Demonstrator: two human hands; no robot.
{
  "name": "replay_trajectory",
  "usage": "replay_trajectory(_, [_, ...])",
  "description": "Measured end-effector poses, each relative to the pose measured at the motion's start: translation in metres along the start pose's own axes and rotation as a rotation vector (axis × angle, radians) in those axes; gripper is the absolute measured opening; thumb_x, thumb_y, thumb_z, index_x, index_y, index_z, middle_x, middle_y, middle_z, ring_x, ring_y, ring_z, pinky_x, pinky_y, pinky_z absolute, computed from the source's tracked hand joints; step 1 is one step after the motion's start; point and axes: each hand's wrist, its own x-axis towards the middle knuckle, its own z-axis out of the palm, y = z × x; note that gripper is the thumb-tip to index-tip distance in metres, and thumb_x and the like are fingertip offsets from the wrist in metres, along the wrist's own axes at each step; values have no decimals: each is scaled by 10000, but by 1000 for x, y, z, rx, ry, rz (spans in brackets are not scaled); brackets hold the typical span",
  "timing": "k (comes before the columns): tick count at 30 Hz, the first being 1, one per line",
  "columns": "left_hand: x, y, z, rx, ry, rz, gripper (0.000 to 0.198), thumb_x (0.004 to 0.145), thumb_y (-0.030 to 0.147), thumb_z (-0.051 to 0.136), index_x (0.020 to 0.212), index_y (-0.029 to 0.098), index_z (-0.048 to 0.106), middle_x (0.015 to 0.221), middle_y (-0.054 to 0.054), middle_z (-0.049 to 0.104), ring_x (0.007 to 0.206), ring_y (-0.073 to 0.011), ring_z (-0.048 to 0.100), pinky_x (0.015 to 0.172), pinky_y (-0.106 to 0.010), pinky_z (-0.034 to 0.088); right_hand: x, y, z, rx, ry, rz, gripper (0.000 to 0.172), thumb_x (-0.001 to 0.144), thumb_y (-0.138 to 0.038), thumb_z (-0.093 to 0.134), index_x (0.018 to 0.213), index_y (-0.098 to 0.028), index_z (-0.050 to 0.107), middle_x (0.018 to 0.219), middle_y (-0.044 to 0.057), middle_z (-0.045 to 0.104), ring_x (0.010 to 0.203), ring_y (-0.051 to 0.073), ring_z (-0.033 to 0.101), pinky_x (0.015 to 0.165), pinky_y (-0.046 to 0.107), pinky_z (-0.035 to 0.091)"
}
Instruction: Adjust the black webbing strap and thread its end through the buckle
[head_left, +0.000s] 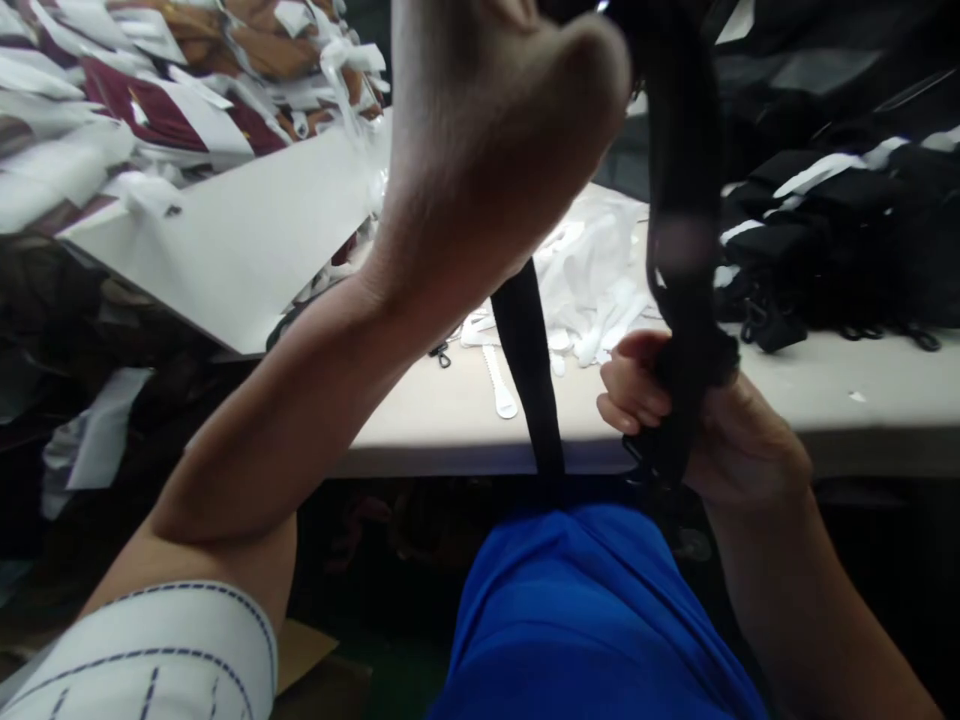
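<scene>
My left hand [510,110] is raised high and close to the camera, with its fingers cut off by the top edge. A wide black strap [682,170] hangs from that hand down to my right hand [731,430]. The fingers of my right hand are wrapped round the strap at a dark buckle or slider [705,360], just above the table's front edge. Another length of black webbing [529,360] comes down from behind my left forearm, past the table edge toward my lap. Where the two lengths join is hidden.
On the white table [450,420] lie a white tag strip [501,385], a small black clip [442,355] and crumpled clear plastic [592,270]. Black bags [825,220] are stacked at right. A tilted white panel [240,230] and heaped brown and maroon goods [172,110] stand at left.
</scene>
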Motion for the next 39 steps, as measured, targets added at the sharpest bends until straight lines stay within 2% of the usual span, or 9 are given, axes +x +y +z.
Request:
replay_trajectory(2, [-13,-6,0,-93,-163,157,345,690,-80,479,805,131,727,849,43,678,977,-196,693,764,-274,527,-7,2,0,99,30,52,244,827,-462,700,909,-232,699,619,-19,527,498,116,478,408,226,406])
replay_trajectory(4, [-23,-18,1,-219,-256,176,384,666,-109,452,831,124,708,786,15,678,825,-129,674,719,-225,538,-14,6,2,101,97,153,172,820,-378,735,878,-224,687,626,-24,553,477,97,479,391,197,370])
replay_trajectory(8, [-32,-39,12,-414,-276,-102,293,718,-26,535,872,163,696,735,17,629,629,-75,562,531,-155,430,-21,20,14,69,163,293,218,847,-402,710,929,-204,669,595,-31,563,482,94,521,443,190,413])
replay_trajectory(13, [-38,-48,21,-642,-276,-460,169,714,70,666,858,157,680,689,24,583,549,-54,488,488,-147,383,-28,38,31,-31,259,180,220,846,-431,688,850,-211,680,768,0,571,539,125,584,483,241,468])
replay_trajectory(17, [-47,-53,18,-716,-300,-493,237,677,115,763,889,171,672,717,25,598,604,-68,538,533,-159,409,-42,58,30,-275,381,17,162,857,-401,671,839,-250,730,1139,69,566,1029,258,602,862,364,541])
replay_trajectory(19, [-54,-53,16,-701,-334,-442,218,702,146,773,893,175,673,735,23,600,619,-68,543,535,-158,406,-48,67,25,-366,385,-11,147,868,-384,663,844,-260,738,1330,73,504,1273,314,455,1090,467,393])
replay_trajectory(22, [-65,-50,16,-685,-380,-385,148,762,190,752,887,180,673,720,22,592,633,-70,542,538,-157,406,-49,71,18,-280,213,78,165,857,-398,679,842,-251,750,1498,44,379,1376,340,339,1165,520,267])
replay_trajectory(31, [-50,-45,2,-762,-228,-134,148,732,187,790,825,178,675,714,25,610,646,-76,553,629,-204,450,-39,79,18,65,-150,337,235,787,-406,753,836,-177,774,1022,50,617,977,223,567,902,343,448])
replay_trajectory(39, [-24,-79,-8,-553,-108,-70,200,769,307,798,829,222,627,694,46,567,616,-85,490,570,-251,400,-54,103,8,250,-70,611,328,763,-438,776,872,-131,744,738,55,716,679,146,630,671,258,464])
